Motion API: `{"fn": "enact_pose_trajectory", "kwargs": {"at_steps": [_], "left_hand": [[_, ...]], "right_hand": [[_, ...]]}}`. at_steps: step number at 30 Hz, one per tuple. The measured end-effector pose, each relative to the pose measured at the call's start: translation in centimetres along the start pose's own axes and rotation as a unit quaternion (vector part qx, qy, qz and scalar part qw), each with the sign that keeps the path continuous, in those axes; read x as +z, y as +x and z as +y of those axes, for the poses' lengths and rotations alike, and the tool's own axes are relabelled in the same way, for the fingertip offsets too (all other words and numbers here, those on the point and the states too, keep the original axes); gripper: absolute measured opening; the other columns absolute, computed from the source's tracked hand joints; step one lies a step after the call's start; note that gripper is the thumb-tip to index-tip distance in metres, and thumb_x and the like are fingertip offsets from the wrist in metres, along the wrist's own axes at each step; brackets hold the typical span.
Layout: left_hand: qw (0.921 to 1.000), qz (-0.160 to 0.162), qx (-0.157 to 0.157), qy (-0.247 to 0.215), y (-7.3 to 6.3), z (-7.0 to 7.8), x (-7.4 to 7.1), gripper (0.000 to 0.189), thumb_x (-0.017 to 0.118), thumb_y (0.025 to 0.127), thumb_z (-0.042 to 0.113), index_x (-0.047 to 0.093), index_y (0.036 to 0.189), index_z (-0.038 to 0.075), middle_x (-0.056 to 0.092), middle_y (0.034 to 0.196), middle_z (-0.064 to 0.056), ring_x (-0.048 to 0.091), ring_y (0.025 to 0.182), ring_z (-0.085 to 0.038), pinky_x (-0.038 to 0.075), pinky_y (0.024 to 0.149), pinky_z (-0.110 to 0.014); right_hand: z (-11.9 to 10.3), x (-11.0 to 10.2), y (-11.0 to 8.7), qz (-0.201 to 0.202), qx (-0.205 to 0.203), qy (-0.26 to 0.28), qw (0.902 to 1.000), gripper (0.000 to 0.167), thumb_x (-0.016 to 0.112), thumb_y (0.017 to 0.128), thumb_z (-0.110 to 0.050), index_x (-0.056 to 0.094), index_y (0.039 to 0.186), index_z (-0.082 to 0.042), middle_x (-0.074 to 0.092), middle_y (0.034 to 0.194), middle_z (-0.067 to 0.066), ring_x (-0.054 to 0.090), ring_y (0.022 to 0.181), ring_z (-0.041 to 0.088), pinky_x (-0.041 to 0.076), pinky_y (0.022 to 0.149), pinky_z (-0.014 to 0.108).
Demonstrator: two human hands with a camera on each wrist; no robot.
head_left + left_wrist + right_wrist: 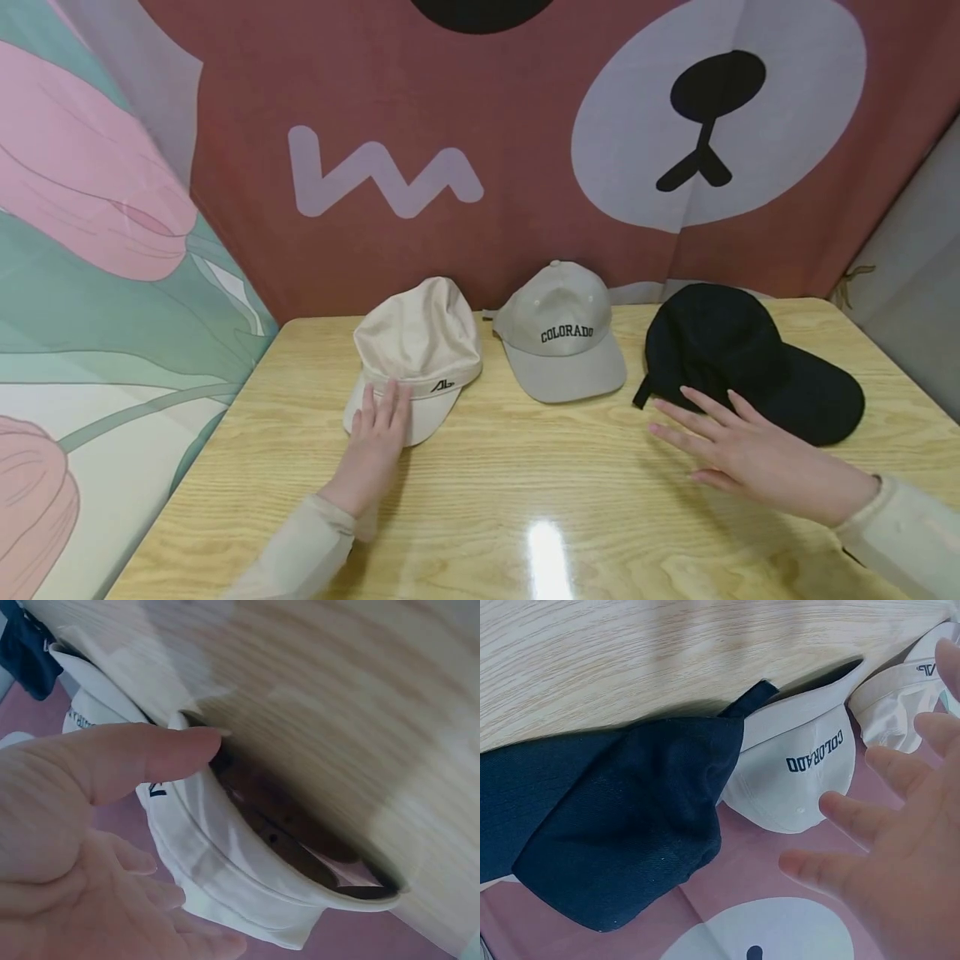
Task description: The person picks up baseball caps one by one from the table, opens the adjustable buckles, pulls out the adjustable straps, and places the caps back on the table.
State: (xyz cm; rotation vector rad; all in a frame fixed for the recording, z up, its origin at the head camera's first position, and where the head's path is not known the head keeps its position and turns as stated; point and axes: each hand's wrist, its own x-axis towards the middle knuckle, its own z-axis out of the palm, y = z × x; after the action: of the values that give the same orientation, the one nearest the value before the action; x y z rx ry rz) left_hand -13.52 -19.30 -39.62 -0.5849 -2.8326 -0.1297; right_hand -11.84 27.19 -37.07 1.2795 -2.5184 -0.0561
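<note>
A cream cap [420, 333] with a small dark logo on its band sits at the left of the table's back. My left hand [378, 442] reaches over its brim, fingers extended toward the band. In the left wrist view the thumb [172, 750] overlaps the edge of the cream cap [225, 832]. A light grey cap [566, 367] lettered COLORADO rests in the middle. To its right lies a black cap [720, 333], its long brim pointing right. My right hand [757, 454], fingers spread and holding nothing, is in front of the black cap, fingertips overlapping it in the head view.
All three caps stand in a row along the back of the light wooden table [480, 492]. Behind it hangs a reddish-brown cloth [525, 167] with a bear's face, and a flowered cloth [112, 333] covers the left side. A pale grey surface [911, 275] borders the right.
</note>
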Motion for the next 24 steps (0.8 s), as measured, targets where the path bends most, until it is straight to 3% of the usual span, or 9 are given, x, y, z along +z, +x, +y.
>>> {"fn": "enact_pose_trajectory", "kwargs": {"at_steps": [5,9,11,14,16,18,20,24], "left_hand": [[0.9998,0.013,-0.007,0.012,0.16,-0.45,0.14,0.067,0.046,0.077,-0.027,0.036,0.141,-0.013,0.029,0.146,-0.036,0.026,0.128,-0.064,0.04,0.091,-0.069],[0.9993,0.018,-0.017,0.029,0.45,-0.66,0.24,0.064,0.046,0.079,-0.025,0.035,0.141,-0.014,0.029,0.145,-0.038,0.029,0.124,-0.066,0.043,0.089,-0.068],[0.999,0.014,-0.023,0.037,0.58,-0.65,0.19,0.062,0.046,0.08,-0.024,0.035,0.14,-0.014,0.028,0.145,-0.039,0.03,0.124,-0.066,0.044,0.088,-0.067],[0.9987,0.009,-0.025,0.042,0.69,-0.64,0.21,0.061,0.045,0.08,-0.025,0.035,0.14,-0.015,0.028,0.144,-0.041,0.031,0.122,-0.066,0.046,0.086,-0.065],[0.9984,0.011,-0.02,0.052,0.72,-0.67,0.31,0.059,0.045,0.082,-0.024,0.036,0.139,-0.016,0.029,0.141,-0.044,0.034,0.12,-0.066,0.049,0.083,-0.062],[0.9977,0.009,-0.017,0.065,0.7,-0.69,0.46,0.055,0.045,0.083,-0.023,0.036,0.137,-0.018,0.031,0.138,-0.046,0.038,0.118,-0.065,0.052,0.08,-0.058],[0.9974,0.0,-0.021,0.069,0.68,-0.7,0.62,0.053,0.046,0.084,-0.022,0.035,0.136,-0.019,0.033,0.136,-0.047,0.042,0.116,-0.063,0.053,0.079,-0.055],[0.996,-0.026,-0.038,0.077,0.68,-0.58,0.67,0.048,0.047,0.088,-0.02,0.036,0.134,-0.022,0.038,0.134,-0.045,0.047,0.116,-0.058,0.052,0.084,-0.053]], "right_hand": [[-0.04,0.01,0.0,0.005,-0.004,-0.002,1.0,0.063,0.033,0.096,-0.057,0.03,0.153,-0.029,0.014,0.161,-0.007,0.008,0.147,0.018,0.046,0.082,0.064],[-0.07,-0.01,0.1,0.009,-0.008,-0.007,0.9999,0.063,0.029,0.097,-0.057,0.027,0.154,-0.03,0.013,0.161,-0.006,0.0,0.147,0.014,0.047,0.082,0.064],[-0.12,-0.02,0.13,0.007,-0.008,-0.007,0.9999,0.064,0.041,0.096,-0.055,0.027,0.154,-0.03,0.014,0.161,-0.006,0.0,0.147,0.014,0.047,0.082,0.064],[-0.19,-0.06,0.13,0.008,-0.006,-0.006,0.9999,0.065,0.044,0.096,-0.055,0.028,0.154,-0.03,0.016,0.161,-0.006,0.004,0.147,0.017,0.046,0.082,0.064],[-0.23,-0.06,0.14,0.012,-0.006,-0.006,0.9999,0.065,0.044,0.096,-0.054,0.028,0.154,-0.03,0.016,0.161,-0.006,0.008,0.147,0.018,0.047,0.082,0.064],[-0.27,-0.03,0.19,0.019,-0.009,-0.004,0.9998,0.062,0.032,0.098,-0.056,0.028,0.154,-0.03,0.016,0.161,-0.006,0.004,0.147,0.016,0.047,0.081,0.064],[-0.28,0.02,0.22,0.022,-0.01,-0.004,0.9997,0.062,0.029,0.098,-0.056,0.027,0.154,-0.03,0.014,0.161,-0.007,0.0,0.147,0.013,0.047,0.081,0.064],[-0.31,0.06,0.22,0.022,-0.008,-0.003,0.9997,0.063,0.033,0.097,-0.057,0.026,0.154,-0.031,0.016,0.16,-0.007,-0.002,0.146,0.012,0.047,0.081,0.064]]}}
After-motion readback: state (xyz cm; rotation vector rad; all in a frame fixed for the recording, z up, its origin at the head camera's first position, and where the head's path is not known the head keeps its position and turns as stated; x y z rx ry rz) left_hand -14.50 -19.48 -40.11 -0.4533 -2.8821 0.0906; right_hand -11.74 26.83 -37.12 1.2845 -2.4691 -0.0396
